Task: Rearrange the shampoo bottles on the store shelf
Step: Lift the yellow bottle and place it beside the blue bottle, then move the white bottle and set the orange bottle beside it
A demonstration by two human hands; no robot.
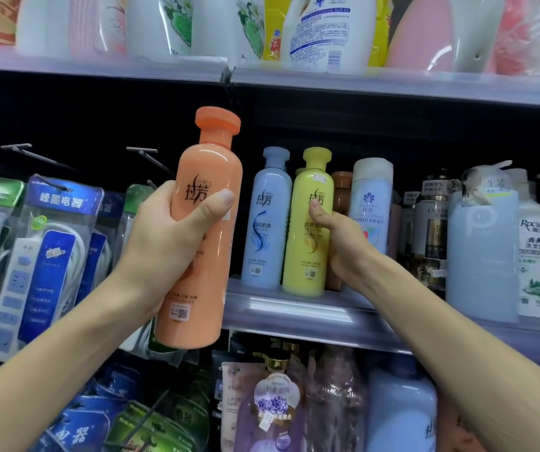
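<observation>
1. We take the yellow bottle (307,223) as our landmark; it stands upright at the front edge of the middle shelf (294,308), with the blue bottle (267,220) just to its left, close beside it or touching.
2. Our right hand (343,236) is closed around the yellow bottle from its right side, thumb on the label and the other fingers hidden behind it.
3. Our left hand (170,236) grips the orange bottle (201,230), held upright in the air to the left of the blue bottle, off the shelf and in front of the hanging power-strip packs (50,256).
4. We judge that we are mid-swap: one bottle is lifted out and one is about to be shifted.
5. Next, we would probably slide the yellow bottle to open a slot, then set the orange one down upright without knocking the blue neighbour.
</observation>
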